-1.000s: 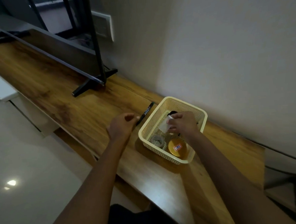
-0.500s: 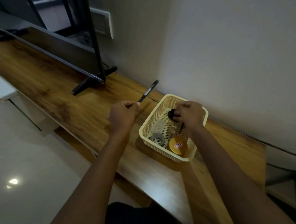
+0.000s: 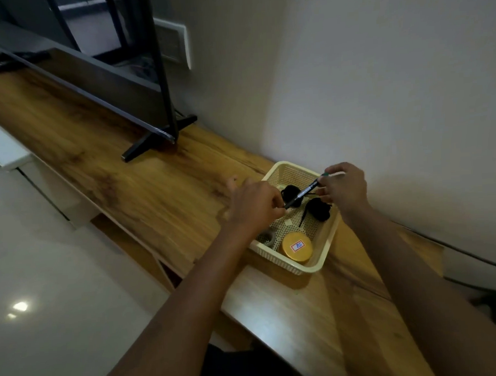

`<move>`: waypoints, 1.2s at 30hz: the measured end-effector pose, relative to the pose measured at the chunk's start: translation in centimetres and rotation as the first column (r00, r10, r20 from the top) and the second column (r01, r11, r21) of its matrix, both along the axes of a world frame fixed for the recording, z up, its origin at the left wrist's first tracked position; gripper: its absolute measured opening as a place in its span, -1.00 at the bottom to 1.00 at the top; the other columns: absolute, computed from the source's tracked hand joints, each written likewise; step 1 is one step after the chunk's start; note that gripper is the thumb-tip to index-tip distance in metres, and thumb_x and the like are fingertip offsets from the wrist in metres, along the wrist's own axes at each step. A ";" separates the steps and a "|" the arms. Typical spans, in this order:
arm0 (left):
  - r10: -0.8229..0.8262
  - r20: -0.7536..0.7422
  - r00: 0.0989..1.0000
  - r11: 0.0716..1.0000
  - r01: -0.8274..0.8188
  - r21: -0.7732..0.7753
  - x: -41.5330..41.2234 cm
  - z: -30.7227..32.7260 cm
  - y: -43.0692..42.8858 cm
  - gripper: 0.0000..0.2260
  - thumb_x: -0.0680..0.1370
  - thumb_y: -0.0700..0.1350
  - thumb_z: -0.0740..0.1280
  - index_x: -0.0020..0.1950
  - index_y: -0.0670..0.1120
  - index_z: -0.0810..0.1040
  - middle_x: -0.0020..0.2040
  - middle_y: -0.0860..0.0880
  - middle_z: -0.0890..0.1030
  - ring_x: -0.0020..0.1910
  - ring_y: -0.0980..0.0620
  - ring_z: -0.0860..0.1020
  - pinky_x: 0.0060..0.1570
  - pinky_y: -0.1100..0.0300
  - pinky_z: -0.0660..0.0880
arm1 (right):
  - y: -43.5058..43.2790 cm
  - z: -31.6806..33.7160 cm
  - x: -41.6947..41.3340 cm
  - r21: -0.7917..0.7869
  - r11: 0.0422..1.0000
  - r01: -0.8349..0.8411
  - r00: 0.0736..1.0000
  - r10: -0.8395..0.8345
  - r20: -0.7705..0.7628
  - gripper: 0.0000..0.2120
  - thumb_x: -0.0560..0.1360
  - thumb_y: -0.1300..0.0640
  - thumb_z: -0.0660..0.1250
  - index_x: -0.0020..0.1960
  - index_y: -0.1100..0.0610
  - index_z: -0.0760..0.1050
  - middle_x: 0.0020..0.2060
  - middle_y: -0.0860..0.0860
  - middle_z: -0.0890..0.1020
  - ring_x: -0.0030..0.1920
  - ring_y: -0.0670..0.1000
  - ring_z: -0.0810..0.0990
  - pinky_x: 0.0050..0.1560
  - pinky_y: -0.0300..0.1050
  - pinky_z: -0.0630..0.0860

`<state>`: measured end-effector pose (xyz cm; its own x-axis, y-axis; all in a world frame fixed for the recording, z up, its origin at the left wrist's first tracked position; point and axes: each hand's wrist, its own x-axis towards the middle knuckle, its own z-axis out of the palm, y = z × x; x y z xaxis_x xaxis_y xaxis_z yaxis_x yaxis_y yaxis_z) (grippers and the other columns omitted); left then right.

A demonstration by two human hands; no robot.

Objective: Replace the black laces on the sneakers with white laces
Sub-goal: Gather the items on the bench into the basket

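Pinching pen (image 3: pixel 303 193) with left grip (image 3: pixel 253 206) and right grip (image 3: pixel 344 188) over basket (image 3: pixel 302 268); no sneakers seen; relacing apparently unstarted.

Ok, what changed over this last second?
The left-hand grip picked the black marker off the table and swung it over the basket. The right-hand grip came up out of the basket and now pinches the marker's far end. Basket, yellow tin and tape roll stayed put.

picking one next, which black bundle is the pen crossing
The black bundle nearer the left hand; the pen passes over it. The other bundle lies clear of it.
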<state>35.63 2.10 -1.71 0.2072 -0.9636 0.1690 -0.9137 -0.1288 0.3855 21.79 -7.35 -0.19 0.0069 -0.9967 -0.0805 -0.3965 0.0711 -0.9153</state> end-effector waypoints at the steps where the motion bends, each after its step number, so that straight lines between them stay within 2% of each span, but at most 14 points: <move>1: -0.008 0.043 0.999 0.999 0.006 0.048 -0.2 -0.2 -0.1 -0.82 0.44 0.15 0.40 -0.06 0.11 0.65 -0.02 0.12 0.60 0.20 0.03 0.40 0.29 -0.09 0.03 | -0.3 -0.6 0.4 -0.029 0.999 -0.021 0.994 0.018 -0.107 -0.88 0.46 0.33 0.35 -0.02 0.21 0.50 -0.14 0.23 0.63 -0.31 0.09 0.61 -0.28 -0.02 0.59; 4: -0.055 0.152 0.987 0.989 0.032 0.146 -0.9 -0.5 -0.3 -0.78 0.43 0.17 0.40 -0.04 0.09 0.64 0.15 0.04 0.50 0.28 -0.05 0.31 0.32 -0.14 -0.01 | -1.0 -1.7 1.4 -0.079 0.986 -0.145 0.901 0.098 -0.424 -0.85 0.43 0.30 0.36 -0.01 0.30 0.57 -0.09 0.23 0.63 -0.08 0.21 0.62 -0.04 0.09 0.58; 7: -0.102 0.249 0.963 0.975 0.046 0.218 -1.4 -0.9 -0.4 -0.76 0.46 0.17 0.36 0.01 0.07 0.63 0.22 0.00 0.44 0.33 -0.10 0.24 0.36 -0.17 -0.06 | -0.8 -1.8 2.3 -0.010 0.978 -0.206 0.763 0.154 -0.628 -0.82 0.44 0.26 0.32 0.01 0.31 0.52 -0.10 0.22 0.59 -0.03 0.23 0.60 -0.15 -0.01 0.54; 12: -0.105 0.288 0.952 0.970 0.034 0.241 -1.6 -1.5 -0.5 -0.77 0.51 0.12 0.31 0.07 0.06 0.63 0.24 -0.01 0.45 0.35 -0.11 0.23 0.37 -0.17 -0.06 | -0.1 -2.2 2.8 -0.038 0.964 -0.263 0.575 0.125 -0.808 -0.76 0.49 0.19 0.29 0.11 0.29 0.47 0.05 0.21 0.59 0.19 0.22 0.45 0.07 0.04 0.47; 16: -0.106 0.269 0.957 0.972 0.043 0.231 -1.6 -1.4 -0.5 -0.80 0.51 0.09 0.32 0.07 0.08 0.63 0.23 0.00 0.46 0.34 -0.09 0.25 0.36 -0.16 -0.04 | 0.0 -2.0 2.5 -0.023 0.943 -0.331 0.521 0.162 -0.838 -0.77 0.51 0.14 0.28 0.09 0.26 0.52 0.05 0.18 0.58 0.20 0.21 0.40 0.07 -0.01 0.41; 18: -0.069 0.189 0.980 0.985 0.038 0.166 -1.2 -0.8 -0.3 -0.83 0.51 0.07 0.34 0.07 0.12 0.62 0.24 0.03 0.47 0.31 -0.05 0.29 0.34 -0.12 0.02 | 0.2 -1.8 2.0 -0.097 0.944 -0.315 0.629 0.131 -0.766 -0.76 0.50 0.17 0.30 0.10 0.27 0.56 0.06 0.18 0.56 0.19 0.20 0.38 0.03 0.00 0.42; 21: 0.097 -0.046 0.994 0.995 -0.098 -0.019 1.4 0.0 0.0 -0.82 0.53 0.00 0.34 0.12 0.12 0.60 0.21 0.06 0.48 0.26 0.01 0.37 0.26 0.02 0.18 | 1.2 -0.9 0.3 -0.267 0.954 -0.134 0.848 -0.029 -0.529 -0.74 0.48 0.22 0.28 0.14 0.22 0.59 0.10 0.19 0.55 0.20 0.20 0.35 0.02 -0.11 0.34; 24: 0.181 -0.351 0.919 0.983 -0.160 0.087 3.9 0.6 1.3 -0.73 0.56 -0.06 0.31 0.26 -0.03 0.53 0.24 -0.04 0.53 0.22 -0.03 0.48 0.18 0.08 0.39 | 3.2 -0.8 -1.7 -0.152 0.984 0.094 0.951 -0.134 -0.279 -0.73 0.46 0.18 0.32 0.15 0.18 0.57 0.13 0.15 0.55 0.17 0.18 0.44 -0.08 -0.41 0.26; 25: 0.196 -0.432 0.880 0.975 -0.127 0.184 4.2 0.4 2.1 -0.67 0.58 -0.05 0.29 0.33 -0.09 0.47 0.28 -0.08 0.52 0.22 -0.05 0.50 0.12 0.09 0.43 | 3.9 -1.2 -1.7 -0.049 0.991 0.126 0.972 -0.133 -0.194 -0.74 0.45 0.16 0.33 0.13 0.16 0.56 0.12 0.13 0.56 0.16 0.18 0.48 0.09 -0.34 0.32; 26: 0.205 -0.478 0.854 0.958 -0.074 0.278 4.2 0.0 2.8 -0.63 0.59 -0.03 0.27 0.37 -0.12 0.42 0.29 -0.11 0.51 0.18 -0.06 0.52 0.04 0.11 0.47 | 4.7 -1.6 -1.7 0.056 0.989 0.139 0.985 -0.132 -0.106 -0.78 0.44 0.13 0.34 0.08 0.12 0.56 0.08 0.10 0.59 0.12 0.17 0.51 0.23 -0.12 0.38; 28: 0.230 -0.537 0.812 0.926 -0.014 0.377 3.5 -0.7 4.5 -0.63 0.60 -0.02 0.24 0.37 -0.13 0.41 0.23 -0.14 0.56 0.01 -0.07 0.58 -0.20 0.16 0.52 | 7.1 -1.4 -2.0 0.222 0.970 0.100 0.993 -0.111 0.039 -0.86 0.46 0.17 0.29 0.02 0.13 0.52 -0.09 0.09 0.60 -0.06 0.14 0.56 0.16 0.22 0.48; 30: 0.299 -0.635 0.713 0.927 -0.059 0.370 2.6 -1.1 5.6 -0.68 0.61 -0.06 0.23 0.33 -0.14 0.43 0.07 -0.12 0.61 -0.26 -0.03 0.62 -0.36 0.15 0.56 | 8.9 -1.4 -1.9 0.343 0.938 0.055 0.986 -0.105 0.130 -0.74 0.51 0.29 0.20 0.19 0.17 0.44 -0.02 0.10 0.56 -0.07 0.14 0.56 0.08 0.28 0.52; 32: 0.331 -0.689 0.646 0.936 -0.133 0.325 2.0 -1.3 5.6 -0.72 0.62 -0.12 0.22 0.30 -0.20 0.46 -0.06 -0.09 0.61 -0.48 0.08 0.59 -0.49 0.24 0.54 | 9.5 -2.2 -1.6 0.357 0.932 0.064 0.984 -0.117 0.131 -0.53 0.50 0.34 0.17 0.39 0.13 0.32 0.22 0.11 0.48 0.13 0.21 0.54 0.11 0.26 0.52; 36: 0.345 -0.706 0.618 0.938 -0.203 0.281 0.8 -1.0 4.7 -0.71 0.63 -0.13 0.19 0.29 -0.25 0.47 -0.11 -0.13 0.61 -0.49 0.10 0.57 -0.59 0.32 0.44 | 8.8 -2.6 -1.4 0.296 0.953 0.071 0.990 -0.105 0.099 -0.50 0.48 0.35 0.15 0.40 0.13 0.34 0.36 0.11 0.42 0.26 0.20 0.48 0.19 0.18 0.50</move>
